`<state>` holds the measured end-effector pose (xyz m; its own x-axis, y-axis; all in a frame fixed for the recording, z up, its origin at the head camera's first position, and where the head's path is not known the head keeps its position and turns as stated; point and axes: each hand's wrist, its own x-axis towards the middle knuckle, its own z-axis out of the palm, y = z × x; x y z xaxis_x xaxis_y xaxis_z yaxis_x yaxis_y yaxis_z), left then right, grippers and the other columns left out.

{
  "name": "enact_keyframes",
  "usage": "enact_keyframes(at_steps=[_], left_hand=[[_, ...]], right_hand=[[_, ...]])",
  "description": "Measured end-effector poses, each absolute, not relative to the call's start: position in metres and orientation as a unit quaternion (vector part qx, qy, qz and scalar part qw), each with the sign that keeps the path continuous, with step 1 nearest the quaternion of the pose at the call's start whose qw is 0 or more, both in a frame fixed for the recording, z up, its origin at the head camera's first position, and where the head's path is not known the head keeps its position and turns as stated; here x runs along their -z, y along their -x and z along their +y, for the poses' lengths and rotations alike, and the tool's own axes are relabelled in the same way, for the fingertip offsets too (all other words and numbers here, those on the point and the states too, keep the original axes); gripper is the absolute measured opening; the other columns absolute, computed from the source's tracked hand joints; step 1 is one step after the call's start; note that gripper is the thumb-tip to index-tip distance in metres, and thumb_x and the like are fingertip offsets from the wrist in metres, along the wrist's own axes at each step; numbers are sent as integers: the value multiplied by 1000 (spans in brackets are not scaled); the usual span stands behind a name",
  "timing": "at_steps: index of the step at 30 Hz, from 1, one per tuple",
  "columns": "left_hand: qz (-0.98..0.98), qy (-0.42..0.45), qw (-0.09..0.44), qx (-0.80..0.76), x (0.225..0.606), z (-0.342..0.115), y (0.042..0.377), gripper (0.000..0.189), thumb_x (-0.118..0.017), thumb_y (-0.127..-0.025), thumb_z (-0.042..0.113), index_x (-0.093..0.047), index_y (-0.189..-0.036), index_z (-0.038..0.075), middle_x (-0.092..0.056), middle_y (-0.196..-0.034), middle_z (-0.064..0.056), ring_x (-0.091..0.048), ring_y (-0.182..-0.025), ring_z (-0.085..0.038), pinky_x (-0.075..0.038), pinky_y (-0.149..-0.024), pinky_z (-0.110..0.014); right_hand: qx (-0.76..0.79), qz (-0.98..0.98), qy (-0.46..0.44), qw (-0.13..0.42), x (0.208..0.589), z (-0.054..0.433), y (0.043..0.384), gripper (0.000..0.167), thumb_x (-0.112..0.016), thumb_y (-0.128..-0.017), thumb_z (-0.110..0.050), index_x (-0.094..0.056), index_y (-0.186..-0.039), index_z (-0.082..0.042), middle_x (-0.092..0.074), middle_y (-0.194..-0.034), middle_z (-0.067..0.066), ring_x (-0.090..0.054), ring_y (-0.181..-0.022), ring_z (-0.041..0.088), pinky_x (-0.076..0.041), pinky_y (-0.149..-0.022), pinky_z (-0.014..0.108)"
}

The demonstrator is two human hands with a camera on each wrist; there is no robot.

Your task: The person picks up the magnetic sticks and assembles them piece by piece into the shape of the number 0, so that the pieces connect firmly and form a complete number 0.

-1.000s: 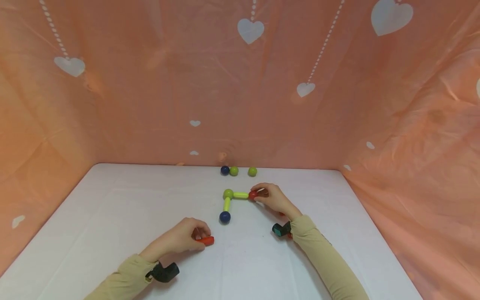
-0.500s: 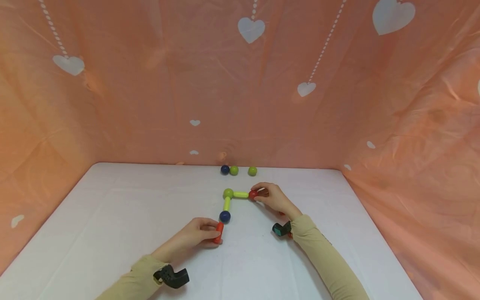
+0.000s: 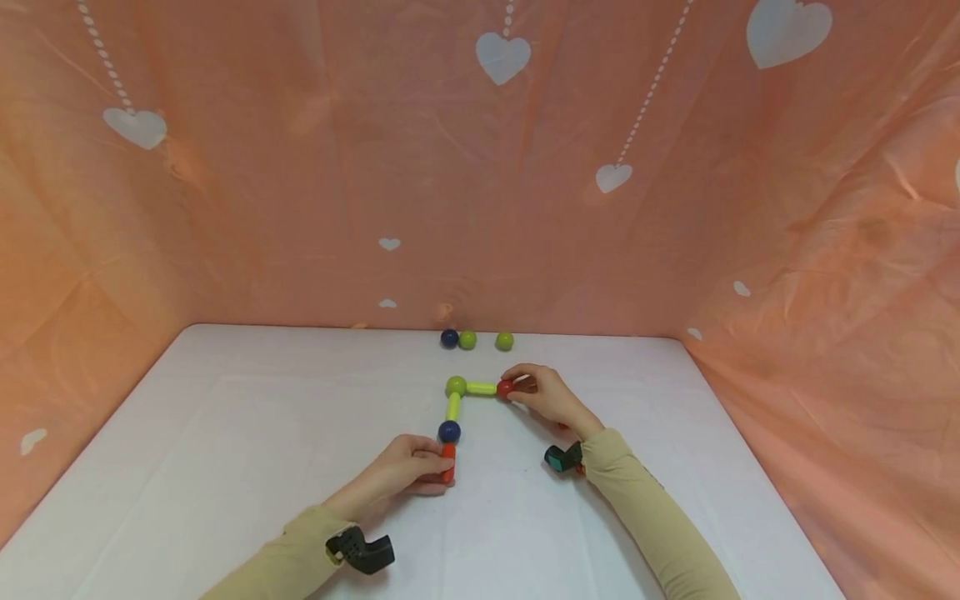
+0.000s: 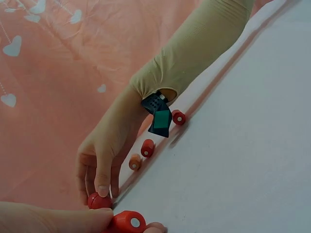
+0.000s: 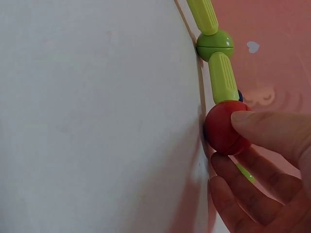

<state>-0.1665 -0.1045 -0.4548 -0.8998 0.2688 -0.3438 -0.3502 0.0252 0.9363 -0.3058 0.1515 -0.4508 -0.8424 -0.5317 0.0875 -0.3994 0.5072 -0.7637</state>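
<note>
Left grip (image 3: 411, 467) pinched red rod (image 3: 448, 451), at near side of blue ball (image 3: 449, 431) (contact unclear) | right grip (image 3: 547, 395) held red ball (image 3: 504, 389), farther right | step: seemingly attaching rod | next: likely needed steady alignment

Light is soft, dimmer in wrist views.
</note>
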Motion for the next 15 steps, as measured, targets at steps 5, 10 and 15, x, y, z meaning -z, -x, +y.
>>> enact_keyframes(at_steps=[5,10,15], left_hand=[[686,33,212,-695,457,-104,170,40,-68,-89,9,-50,-116,-14,-68,-93,-16,-68,-81,-23,-58,-73,-35],[687,52,209,-694,458,-106,173,45,-72,-86,9,-52,-119,-15,-65,-99,-18,-68,-82,-22,-57,-74,-34],[686,66,207,-694,460,-108,175,46,-74,-83,6,-54,-117,-16,-62,-101,-22,-68,-82,-21,-57,-74,-33]], right_hand=[[419,864,267,80,451,151,306,29,-70,-88,-7,-64,-116,-8,-64,-111,5,-64,-97,20,-53,-86,33],[419,863,271,79,451,151,307,29,-70,-88,-7,-64,-116,-8,-64,-111,5,-64,-97,20,-53,-86,33],[421,862,270,81,451,151,307,31,-70,-87,-6,-64,-117,-6,-64,-112,6,-64,-97,20,-53,-86,32]])
